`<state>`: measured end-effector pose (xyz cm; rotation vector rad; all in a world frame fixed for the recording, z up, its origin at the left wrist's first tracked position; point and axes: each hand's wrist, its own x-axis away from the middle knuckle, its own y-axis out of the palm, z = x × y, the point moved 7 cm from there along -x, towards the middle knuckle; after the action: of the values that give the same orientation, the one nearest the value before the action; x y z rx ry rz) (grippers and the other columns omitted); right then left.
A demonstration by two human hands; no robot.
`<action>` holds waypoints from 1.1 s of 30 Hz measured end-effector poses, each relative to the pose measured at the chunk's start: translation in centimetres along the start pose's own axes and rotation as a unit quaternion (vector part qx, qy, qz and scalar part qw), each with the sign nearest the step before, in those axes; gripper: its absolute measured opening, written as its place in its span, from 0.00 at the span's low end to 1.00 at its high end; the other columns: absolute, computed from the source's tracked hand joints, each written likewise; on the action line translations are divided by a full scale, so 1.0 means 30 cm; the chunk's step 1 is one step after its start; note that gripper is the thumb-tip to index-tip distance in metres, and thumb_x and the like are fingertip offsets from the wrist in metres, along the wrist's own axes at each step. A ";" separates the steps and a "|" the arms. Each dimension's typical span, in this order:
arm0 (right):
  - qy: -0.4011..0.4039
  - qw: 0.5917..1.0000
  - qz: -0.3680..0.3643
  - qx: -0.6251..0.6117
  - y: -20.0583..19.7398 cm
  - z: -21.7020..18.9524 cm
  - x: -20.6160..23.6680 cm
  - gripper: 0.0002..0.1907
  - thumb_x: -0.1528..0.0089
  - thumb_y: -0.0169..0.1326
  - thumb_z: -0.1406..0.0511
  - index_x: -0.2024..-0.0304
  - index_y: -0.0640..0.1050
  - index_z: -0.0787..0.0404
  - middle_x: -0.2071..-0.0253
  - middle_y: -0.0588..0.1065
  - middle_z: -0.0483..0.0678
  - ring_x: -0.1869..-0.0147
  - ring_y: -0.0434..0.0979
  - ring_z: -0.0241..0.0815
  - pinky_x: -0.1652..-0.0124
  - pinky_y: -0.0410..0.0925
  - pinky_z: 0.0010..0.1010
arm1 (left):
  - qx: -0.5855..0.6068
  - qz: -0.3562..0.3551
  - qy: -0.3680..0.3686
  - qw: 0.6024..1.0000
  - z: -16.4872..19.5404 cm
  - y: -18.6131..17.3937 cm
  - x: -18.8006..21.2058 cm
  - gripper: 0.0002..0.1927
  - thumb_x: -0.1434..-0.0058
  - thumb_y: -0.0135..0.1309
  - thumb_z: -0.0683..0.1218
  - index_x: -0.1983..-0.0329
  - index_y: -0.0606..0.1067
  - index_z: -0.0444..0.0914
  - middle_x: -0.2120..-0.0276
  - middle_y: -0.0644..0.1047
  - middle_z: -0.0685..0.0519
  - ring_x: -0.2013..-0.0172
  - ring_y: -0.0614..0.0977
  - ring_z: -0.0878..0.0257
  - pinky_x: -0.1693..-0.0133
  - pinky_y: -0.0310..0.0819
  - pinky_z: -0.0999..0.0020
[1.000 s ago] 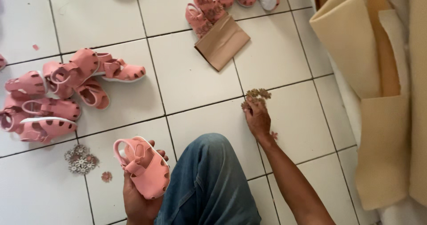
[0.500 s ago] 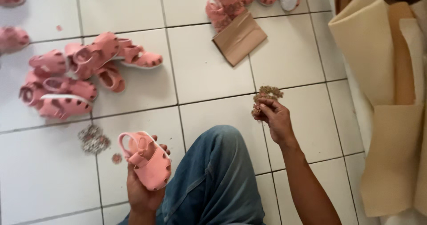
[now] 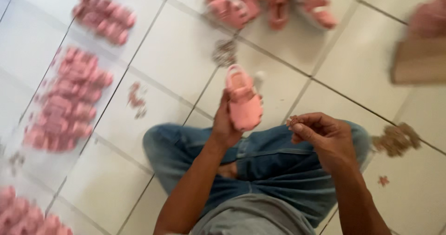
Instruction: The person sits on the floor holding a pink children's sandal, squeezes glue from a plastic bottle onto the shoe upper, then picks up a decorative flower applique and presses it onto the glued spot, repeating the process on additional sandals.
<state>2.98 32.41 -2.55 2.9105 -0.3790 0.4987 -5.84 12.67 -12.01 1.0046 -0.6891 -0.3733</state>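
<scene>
My left hand (image 3: pixel 226 125) holds a small pink sandal (image 3: pixel 243 100) upright above my knees. My right hand (image 3: pixel 325 137) is raised beside it, fingers pinched on a small brownish piece (image 3: pixel 292 120) at the fingertips. Both hands hover over my blue jeans (image 3: pixel 260 170) as I sit on the white tiled floor (image 3: pixel 176 53). The picture is blurred by motion.
A small heap of brownish bits (image 3: pixel 396 139) lies on the floor to the right. Rows of pink sandals (image 3: pixel 69 105) lie at left, more pink sandals (image 3: pixel 269 2) at the top. A cardboard piece (image 3: pixel 420 65) sits at upper right, and a small metallic cluster (image 3: pixel 225 52) above the sandal.
My right hand left the heap of brownish bits with a piece pinched and came up beside the sandal. My left hand lifted the sandal to the middle. The view swung sharply left.
</scene>
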 end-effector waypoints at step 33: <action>-0.032 0.975 -0.041 0.216 0.550 0.052 0.031 0.10 0.38 0.64 0.63 0.63 0.81 0.65 0.72 0.78 0.43 0.70 0.75 0.29 0.71 0.68 0.20 | -0.003 0.025 0.141 0.990 0.220 -0.105 0.193 0.36 0.22 0.23 0.65 0.30 0.64 0.34 0.44 0.77 0.44 0.49 0.80 0.58 0.47 0.78 0.63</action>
<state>-0.23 16.15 -1.75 3.3514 -0.1706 0.5339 -6.02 3.48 -10.36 1.0079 -0.4552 -0.1832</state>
